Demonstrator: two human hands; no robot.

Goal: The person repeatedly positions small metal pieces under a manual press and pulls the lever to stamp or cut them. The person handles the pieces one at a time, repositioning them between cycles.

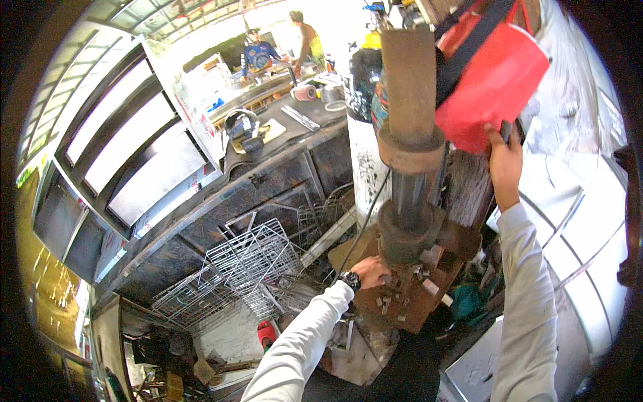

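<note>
In front of me stands a heavy machine with a thick rusty column (408, 87), a dark shaft under it and a red cover (492, 87) at its upper right. My right hand (506, 157) is raised beside the cover's lower edge, its fingers closed around a short dark handle (514, 132). My left hand (370, 273), with a dark watch on the wrist, reaches low to the left side of the machine's rusty table (402, 315). Its fingers are curled, and what they hold, if anything, is hidden. Several small cut metal pieces (385, 305) lie scattered beside it.
A dark workbench (268, 177) runs along the left, bearing a headset-like item (242, 127) and a framed panel (134, 141). Wire racks (254, 248) lean below. A white cylinder (365, 167) stands behind the column; a white car (583, 221) is at right. Two people (308, 43) are far back.
</note>
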